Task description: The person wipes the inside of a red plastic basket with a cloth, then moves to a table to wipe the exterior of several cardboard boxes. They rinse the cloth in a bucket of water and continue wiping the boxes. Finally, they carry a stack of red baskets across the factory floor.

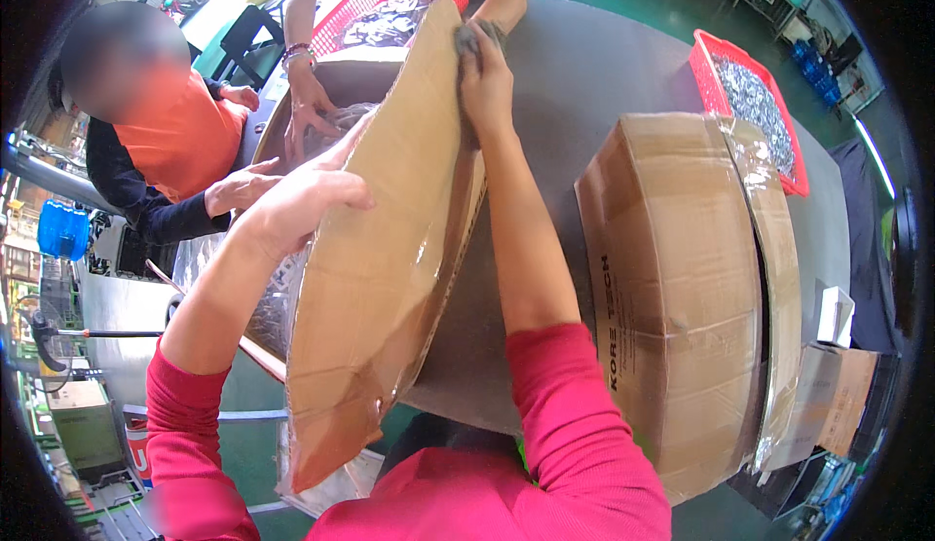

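A large cardboard box (pixel 390 210) stands tilted in front of me, with a broad side panel facing me. My left hand (pixel 317 200) grips that panel's left edge, the thumb on the outside and the other fingers partly hidden behind it. At the far right corner, my right hand (pixel 485 83) is closed on the box's edge; something grey (pixel 479 39) covers or lies at its fingertips. Inside the box's opening is clear plastic bagging (pixel 336 130). A co-worker's hand (pixel 310 103) reaches onto that plastic, and another person's hand (pixel 239 188) is beside my left wrist.
A second, taped cardboard box (pixel 672 278) stands on the grey table (pixel 555 83) to my right. Red baskets of small metal-looking parts stand behind it (pixel 750 103) and at the far side (pixel 385 15). A person in orange (pixel 180 142) is at the left.
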Action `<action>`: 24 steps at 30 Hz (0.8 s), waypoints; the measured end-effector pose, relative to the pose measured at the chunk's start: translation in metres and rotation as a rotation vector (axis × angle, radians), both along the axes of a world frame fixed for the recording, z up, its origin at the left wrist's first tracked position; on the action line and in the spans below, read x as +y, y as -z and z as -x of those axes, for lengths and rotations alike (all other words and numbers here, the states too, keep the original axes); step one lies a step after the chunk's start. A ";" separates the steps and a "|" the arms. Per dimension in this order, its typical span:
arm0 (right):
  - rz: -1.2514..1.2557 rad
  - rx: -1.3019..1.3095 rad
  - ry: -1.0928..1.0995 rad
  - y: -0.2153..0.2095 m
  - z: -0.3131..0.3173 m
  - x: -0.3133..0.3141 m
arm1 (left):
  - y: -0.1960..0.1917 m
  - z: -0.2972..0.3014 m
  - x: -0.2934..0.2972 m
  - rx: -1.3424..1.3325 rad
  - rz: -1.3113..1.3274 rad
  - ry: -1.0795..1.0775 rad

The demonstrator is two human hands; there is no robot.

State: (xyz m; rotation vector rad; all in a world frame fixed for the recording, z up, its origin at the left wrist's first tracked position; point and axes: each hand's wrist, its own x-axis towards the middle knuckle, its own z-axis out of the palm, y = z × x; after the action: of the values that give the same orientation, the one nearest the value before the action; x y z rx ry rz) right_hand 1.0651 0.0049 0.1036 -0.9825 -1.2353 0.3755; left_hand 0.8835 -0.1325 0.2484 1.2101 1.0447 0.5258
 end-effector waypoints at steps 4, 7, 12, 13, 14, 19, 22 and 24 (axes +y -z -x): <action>0.133 0.059 -0.169 0.021 0.015 -0.100 | -0.013 -0.014 -0.009 0.128 -0.171 -0.020; -0.013 -0.016 -0.449 0.046 0.058 -0.230 | -0.015 -0.017 -0.011 0.157 -0.150 -0.099; 0.067 -0.050 -0.161 0.081 0.055 -0.154 | 0.003 0.007 -0.011 0.112 -0.107 -0.128; 0.071 -0.075 -0.046 0.086 0.043 -0.105 | 0.009 0.016 -0.010 0.090 -0.115 -0.105; 0.193 -0.080 -0.013 0.089 0.022 -0.053 | 0.015 0.025 -0.008 -0.014 -0.125 -0.062; 0.187 0.074 -0.090 0.095 0.021 -0.030 | 0.040 0.057 0.019 -0.564 0.126 0.325; 0.050 0.161 -0.388 0.099 0.074 -0.180 | 0.035 0.051 0.016 -0.190 -0.062 0.060; 0.006 0.146 -0.504 0.094 0.105 -0.273 | 0.028 0.029 0.000 0.093 -0.204 -0.160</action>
State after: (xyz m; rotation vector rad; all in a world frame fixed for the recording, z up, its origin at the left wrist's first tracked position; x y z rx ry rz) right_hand 0.9604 -0.2684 0.0092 -0.6253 -1.3401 0.8302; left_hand 0.8543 -0.1321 0.2203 1.3468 1.1963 0.7200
